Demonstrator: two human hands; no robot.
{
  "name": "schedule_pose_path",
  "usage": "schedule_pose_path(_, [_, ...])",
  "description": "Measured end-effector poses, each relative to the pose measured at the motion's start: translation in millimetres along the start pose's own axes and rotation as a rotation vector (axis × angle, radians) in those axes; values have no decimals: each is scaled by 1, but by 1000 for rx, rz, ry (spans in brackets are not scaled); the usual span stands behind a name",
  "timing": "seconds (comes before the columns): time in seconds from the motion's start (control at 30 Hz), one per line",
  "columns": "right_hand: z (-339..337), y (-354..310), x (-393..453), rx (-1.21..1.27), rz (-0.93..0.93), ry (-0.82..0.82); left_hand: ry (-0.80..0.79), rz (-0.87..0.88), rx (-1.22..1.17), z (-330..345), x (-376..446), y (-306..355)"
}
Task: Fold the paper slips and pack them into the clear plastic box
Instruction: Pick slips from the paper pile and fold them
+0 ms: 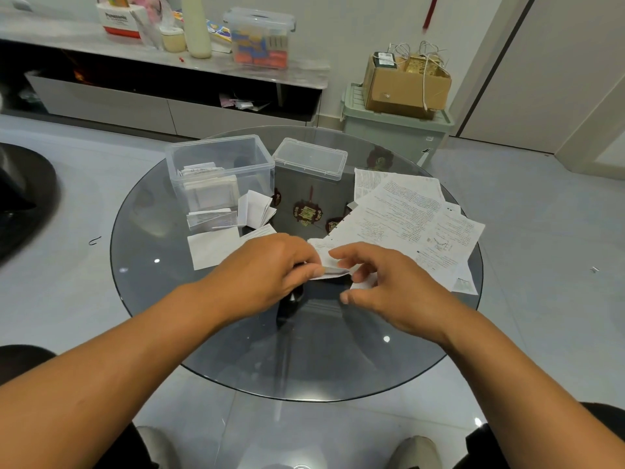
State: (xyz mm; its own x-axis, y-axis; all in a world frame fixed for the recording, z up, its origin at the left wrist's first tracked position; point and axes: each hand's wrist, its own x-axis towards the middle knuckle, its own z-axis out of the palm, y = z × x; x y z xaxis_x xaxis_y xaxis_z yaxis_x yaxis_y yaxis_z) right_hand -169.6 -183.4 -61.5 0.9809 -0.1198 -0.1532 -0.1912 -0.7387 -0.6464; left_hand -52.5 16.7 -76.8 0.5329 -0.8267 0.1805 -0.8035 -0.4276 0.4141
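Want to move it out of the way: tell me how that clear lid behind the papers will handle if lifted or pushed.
The clear lid looks like thin plastic, so probably light and fairly stiff. Lying flat on the glass table, it would likely slide easily rather than tip.

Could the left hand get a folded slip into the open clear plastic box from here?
Probably yes: the open clear plastic box has no lid and stands ahead of the left hand, with only low folded paper slips between; the hand is busy pinching a small white paper slip.

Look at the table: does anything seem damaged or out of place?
Yes. The printed sheets at right have ragged torn edges near the hands, and folded slips lie loose outside the clear box. Its lid sits apart.
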Motion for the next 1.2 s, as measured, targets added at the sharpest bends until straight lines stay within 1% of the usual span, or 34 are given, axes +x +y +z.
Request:
schedule_pose_path(0.07, [3, -1, 1, -11, -18, 62, 6, -50, -79, -1, -1, 3])
schedule_pose_path(0.17, [5, -2, 3, 41, -23, 130, -15, -105, -162, -3, -4, 11])
schedule_pose_path(0.27, [8, -2, 6, 116, 14, 161, -55, -182, -185, -3, -4, 15])
schedule_pose_path(0.33, [12, -1, 7, 172, 52, 163, -34, -192, -210, 1, -2, 14])
schedule_pose_path(0.4, [19, -2, 7, 158, 58, 185, 4, -215, -241, 6, -1, 13])
schedule_pose_path(0.53, [26, -7, 11, 98, 63, 230, 39, -262, -194, 14, 2, 14])
schedule_pose_path(0.67, [26, -6, 17, 137, 115, 230, 62, -267, -66, 17, 3, 12])
schedule_pose_path(0.73, [24, -5, 19, 168, 141, 234, 76, -283, -41, 16, 5, 12])
schedule_pose_path(0.77, [22, -5, 20, 176, 156, 230, 99, -266, -9, 15, 5, 11])
schedule_pose_path(0.8, [19, -4, 21, 176, 169, 227, 132, -194, 53, 16, 6, 11])
schedule_pose_path(0.87, [13, -1, 23, 160, 182, 215, 145, 35, 133, 18, 3, 11])
schedule_pose_path(0.9, [10, 1, 23, 159, 186, 200, 108, 134, 109, 20, 1, 14])
schedule_pose_path(0.93, [8, 3, 23, 166, 184, 185, 41, 186, 70, 22, -1, 17])
schedule_pose_path(1.0, [5, 6, 21, 179, 180, 154, -64, 178, 0, 25, -6, 23])
schedule_pose_path(1.1, [4, 11, 18, 199, 167, 175, -135, 147, 12, 26, -12, 29])
schedule_pose_path(1.17, [3, 11, 15, 185, 149, 244, -145, 124, 82, 27, -15, 29])
schedule_pose_path(1.2, [2, 11, 13, 139, 135, 277, -114, 108, 113, 28, -15, 27])
